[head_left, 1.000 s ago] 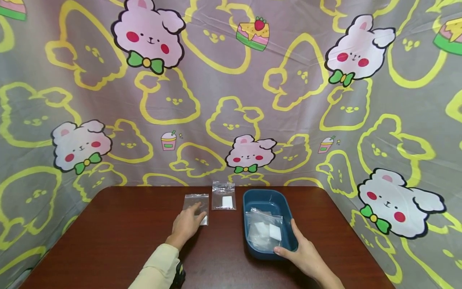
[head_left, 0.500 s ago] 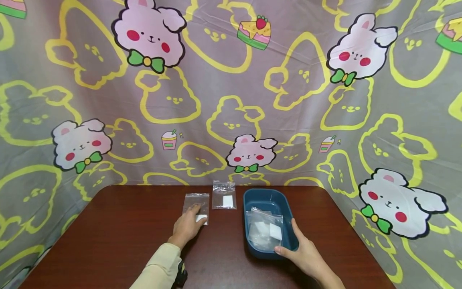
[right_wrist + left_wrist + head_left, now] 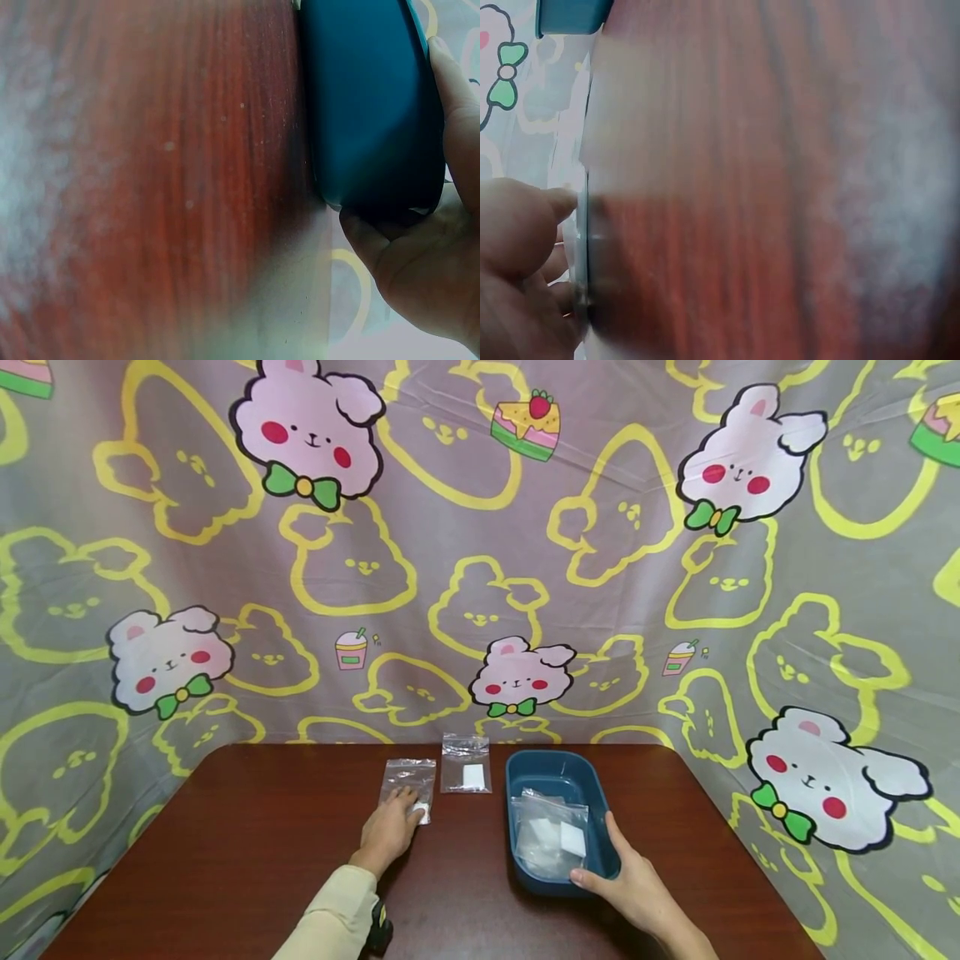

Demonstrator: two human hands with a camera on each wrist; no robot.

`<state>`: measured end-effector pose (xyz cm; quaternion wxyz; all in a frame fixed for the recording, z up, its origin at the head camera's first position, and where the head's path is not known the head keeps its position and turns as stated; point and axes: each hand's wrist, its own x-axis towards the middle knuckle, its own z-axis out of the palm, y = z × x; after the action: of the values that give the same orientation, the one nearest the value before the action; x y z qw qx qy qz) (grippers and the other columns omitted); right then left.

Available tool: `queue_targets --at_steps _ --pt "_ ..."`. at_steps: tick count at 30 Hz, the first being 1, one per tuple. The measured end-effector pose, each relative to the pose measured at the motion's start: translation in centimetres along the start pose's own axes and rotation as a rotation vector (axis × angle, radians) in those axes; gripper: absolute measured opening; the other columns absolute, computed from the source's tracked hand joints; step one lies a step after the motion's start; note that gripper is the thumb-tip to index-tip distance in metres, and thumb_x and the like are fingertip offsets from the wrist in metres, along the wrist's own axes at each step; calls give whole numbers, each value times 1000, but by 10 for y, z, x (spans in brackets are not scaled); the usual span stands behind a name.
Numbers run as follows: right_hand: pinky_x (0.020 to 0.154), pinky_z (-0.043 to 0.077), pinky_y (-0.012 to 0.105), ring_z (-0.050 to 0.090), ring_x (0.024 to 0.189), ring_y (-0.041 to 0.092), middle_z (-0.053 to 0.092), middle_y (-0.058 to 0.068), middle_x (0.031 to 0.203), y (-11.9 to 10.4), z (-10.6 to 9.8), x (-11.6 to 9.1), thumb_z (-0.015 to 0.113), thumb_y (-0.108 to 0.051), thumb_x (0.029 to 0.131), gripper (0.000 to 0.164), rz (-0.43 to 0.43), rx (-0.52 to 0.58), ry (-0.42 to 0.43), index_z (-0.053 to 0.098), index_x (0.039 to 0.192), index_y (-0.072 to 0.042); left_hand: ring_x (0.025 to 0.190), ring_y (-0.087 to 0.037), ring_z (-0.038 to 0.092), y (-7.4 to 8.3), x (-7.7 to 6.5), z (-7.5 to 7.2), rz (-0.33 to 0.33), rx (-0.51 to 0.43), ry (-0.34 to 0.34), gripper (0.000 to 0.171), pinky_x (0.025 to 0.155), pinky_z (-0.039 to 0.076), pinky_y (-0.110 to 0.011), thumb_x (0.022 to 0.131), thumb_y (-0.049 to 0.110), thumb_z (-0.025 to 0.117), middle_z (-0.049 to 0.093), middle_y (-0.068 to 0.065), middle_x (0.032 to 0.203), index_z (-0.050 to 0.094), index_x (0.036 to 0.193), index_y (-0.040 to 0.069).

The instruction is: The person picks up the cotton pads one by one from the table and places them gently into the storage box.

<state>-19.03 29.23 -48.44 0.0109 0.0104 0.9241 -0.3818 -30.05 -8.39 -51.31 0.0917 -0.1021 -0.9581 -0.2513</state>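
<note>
In the head view, my left hand (image 3: 387, 833) lies over a clear zip-lock bag (image 3: 405, 773) on the table, its fingers bent and its thumb at the white piece (image 3: 422, 812) inside. The left wrist view has this thumb and fingers (image 3: 561, 201) close together at the bag, low against the table. My right hand (image 3: 637, 893) grips the near right corner of a dark blue plastic tub (image 3: 599, 802), thumb at the near rim and fingers along the right side. Several zip-lock bags (image 3: 551, 839) with white pieces lie piled in the tub's near half.
Another zip-lock bag (image 3: 465, 763) with a white rectangular piece lies near the back edge, between the left hand and the tub. The brown wooden table (image 3: 247, 843) ends at a patterned cloth backdrop (image 3: 420, 610).
My left fingers have drawn back and bent over the bag, and the thumb has come in on the white piece. The right hand and the tub have stayed in place.
</note>
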Motion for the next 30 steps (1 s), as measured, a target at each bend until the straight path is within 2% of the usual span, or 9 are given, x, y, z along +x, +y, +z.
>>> queue_targets --at_steps 6,14,21,30 --pt "103 39 66 42 134 50 28 30 157 0 0 1 81 -55 79 118 6 -7 2 12 160 -1 131 -43 50 -1 1 0 -14 -8 33 34 102 44 -57 98 17 63 59 -20 139 67 129 3" --pt "102 40 65 43 134 50 29 31 157 1 0 0 81 -55 79 118 -2 -12 7 13 160 -1 117 -41 62 -2 0 2 -15 -19 106 25 91 52 -54 97 15 64 65 -14 131 75 118 8" --pt "102 40 65 43 134 50 29 30 157 2 1 0 81 -55 79 119 -5 -8 9 13 160 -1 103 -42 67 -5 -1 4 -20 -41 151 23 78 55 -55 95 13 66 69 -15 123 77 115 10" --pt "102 40 65 42 134 50 29 30 157 1 1 0 81 -54 79 118 -5 -1 6 12 160 -1 102 -42 68 -5 -1 3 -26 -44 166 22 77 55 -56 95 13 67 70 -15 121 78 114 11"
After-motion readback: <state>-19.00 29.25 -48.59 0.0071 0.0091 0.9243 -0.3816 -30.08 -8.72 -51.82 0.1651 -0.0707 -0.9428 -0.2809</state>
